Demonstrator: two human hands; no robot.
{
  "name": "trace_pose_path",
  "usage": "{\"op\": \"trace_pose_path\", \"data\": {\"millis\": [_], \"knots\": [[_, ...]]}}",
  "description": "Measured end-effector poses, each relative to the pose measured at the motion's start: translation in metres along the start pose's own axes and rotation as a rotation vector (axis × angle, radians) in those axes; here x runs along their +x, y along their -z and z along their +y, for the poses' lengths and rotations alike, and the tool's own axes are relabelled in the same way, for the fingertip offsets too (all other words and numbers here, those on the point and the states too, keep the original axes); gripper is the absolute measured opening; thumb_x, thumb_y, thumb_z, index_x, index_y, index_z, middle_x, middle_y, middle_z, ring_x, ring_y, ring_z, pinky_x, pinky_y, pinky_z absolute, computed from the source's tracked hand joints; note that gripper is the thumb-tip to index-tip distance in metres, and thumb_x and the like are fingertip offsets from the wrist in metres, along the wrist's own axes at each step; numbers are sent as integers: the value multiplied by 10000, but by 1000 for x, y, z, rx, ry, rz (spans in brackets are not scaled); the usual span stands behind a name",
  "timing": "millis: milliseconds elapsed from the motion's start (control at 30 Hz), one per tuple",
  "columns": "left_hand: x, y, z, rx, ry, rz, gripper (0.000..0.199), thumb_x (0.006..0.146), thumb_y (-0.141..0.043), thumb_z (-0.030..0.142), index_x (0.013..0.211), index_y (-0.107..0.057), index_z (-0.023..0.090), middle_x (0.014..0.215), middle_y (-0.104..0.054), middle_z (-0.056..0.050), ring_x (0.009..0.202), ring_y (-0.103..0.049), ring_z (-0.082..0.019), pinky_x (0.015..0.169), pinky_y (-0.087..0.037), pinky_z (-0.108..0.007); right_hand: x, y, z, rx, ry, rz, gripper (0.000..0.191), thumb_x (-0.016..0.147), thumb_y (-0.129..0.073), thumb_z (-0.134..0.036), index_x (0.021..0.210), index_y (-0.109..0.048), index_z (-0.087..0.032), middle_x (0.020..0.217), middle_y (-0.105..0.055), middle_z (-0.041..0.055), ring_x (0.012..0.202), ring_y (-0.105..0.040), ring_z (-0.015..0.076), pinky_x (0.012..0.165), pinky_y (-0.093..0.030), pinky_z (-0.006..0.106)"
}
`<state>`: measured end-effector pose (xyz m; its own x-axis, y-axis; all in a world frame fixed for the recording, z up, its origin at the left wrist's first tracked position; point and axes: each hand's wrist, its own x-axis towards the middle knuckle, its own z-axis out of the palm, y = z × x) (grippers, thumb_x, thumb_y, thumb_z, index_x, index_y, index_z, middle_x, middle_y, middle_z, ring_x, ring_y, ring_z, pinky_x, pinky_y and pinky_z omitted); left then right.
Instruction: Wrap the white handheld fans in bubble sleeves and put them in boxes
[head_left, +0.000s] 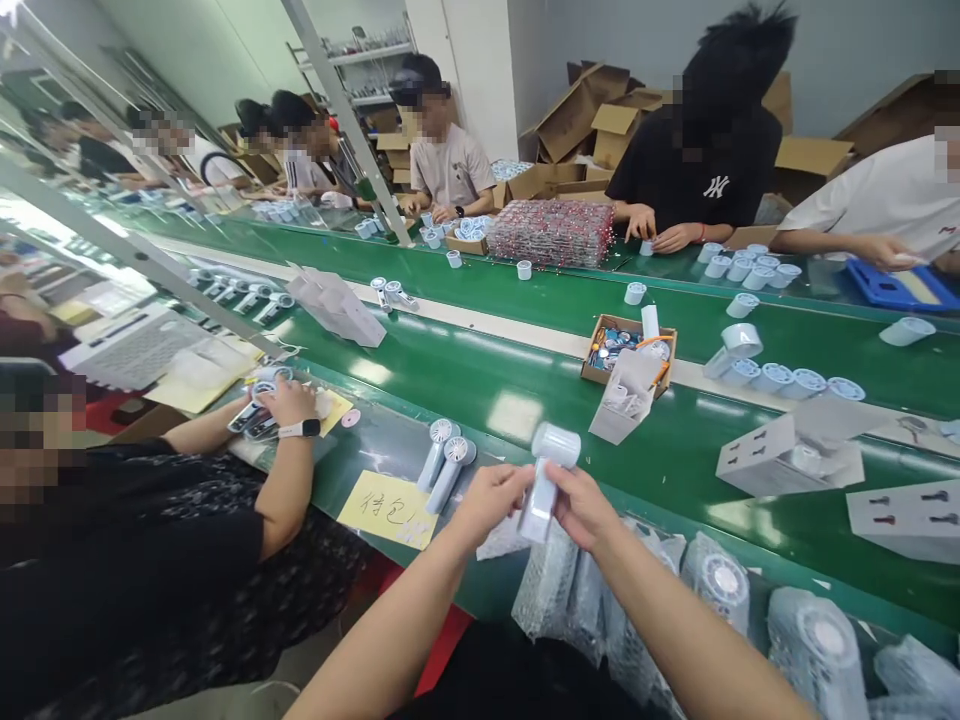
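Observation:
Between my two hands is a light blue handheld fan [541, 505], head up and handle pointing down toward me. My left hand [499, 500] pinches the handle from the left, just below the head. From the right, my right hand [581, 505] grips the same handle with thumb and fingers. Two more handheld fans [454, 462] lie to the left, partly on a yellow card with handwriting [382, 508]. Below my hands, several fans in bubble wrap [547, 585] lie along the bench edge, partly covered by my right forearm.
A green conveyor belt [465, 370] runs across in front. On it stand a small cardboard box of parts [592, 372] and white cartons [772, 465]. A co-worker at the left handles fans [259, 405]. Across the belt, several people work beside a stack of red-dotted wire pieces [551, 232].

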<state>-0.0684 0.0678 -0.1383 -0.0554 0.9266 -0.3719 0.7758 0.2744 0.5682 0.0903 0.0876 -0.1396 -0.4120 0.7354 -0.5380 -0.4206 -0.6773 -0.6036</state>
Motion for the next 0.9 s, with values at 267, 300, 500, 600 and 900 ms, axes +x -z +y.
{"op": "trace_pose_path", "data": {"millis": [267, 300, 500, 600, 900], "knots": [[10, -15, -35, 248, 62, -5, 93, 754, -599, 128, 706, -678, 141, 873, -710, -173, 1033, -602, -351, 879, -439, -451, -55, 40, -32, 59, -12, 112, 417, 614, -886, -349, 910, -647, -178, 776, -669, 17, 706, -654, 166, 626, -587, 305], [7, -10, -33, 252, 29, -10, 110, 773, -586, 133, 716, -679, 151, 879, -710, -158, 1027, -604, -332, 885, -437, -434, -67, 45, -34, 59, -33, 75, 440, 607, -889, -308, 948, -644, -178, 781, -663, 15, 724, -658, 172, 638, -591, 313], [-42, 21, 8, 139, -264, 72, 120, 843, -579, 232, 816, -694, 212, 894, -697, -58, 977, -597, -242, 897, -426, -392, -115, 39, -7, 102, -193, -330, 574, 649, -841, -240, 1145, -557, -191, 855, -676, 38, 725, -692, 195, 563, -587, 291], [-71, 15, 23, 50, -530, 104, 181, 809, -574, 144, 709, -699, 227, 782, -696, -43, 1063, -563, -276, 981, -370, -470, -114, 27, 10, 199, -210, -422, 529, 635, -842, -248, 1079, -561, -185, 841, -674, 26, 703, -695, 187, 548, -590, 279], [-96, -37, 11, -598, -98, 258, 310, 729, -662, 317, 1009, -664, 184, 1002, -664, -81, 933, -605, -214, 721, -516, -295, -126, 43, 9, 74, -225, -163, 525, 612, -845, -245, 1065, -587, -180, 771, -631, -4, 699, -648, 161, 570, -561, 262]]}}
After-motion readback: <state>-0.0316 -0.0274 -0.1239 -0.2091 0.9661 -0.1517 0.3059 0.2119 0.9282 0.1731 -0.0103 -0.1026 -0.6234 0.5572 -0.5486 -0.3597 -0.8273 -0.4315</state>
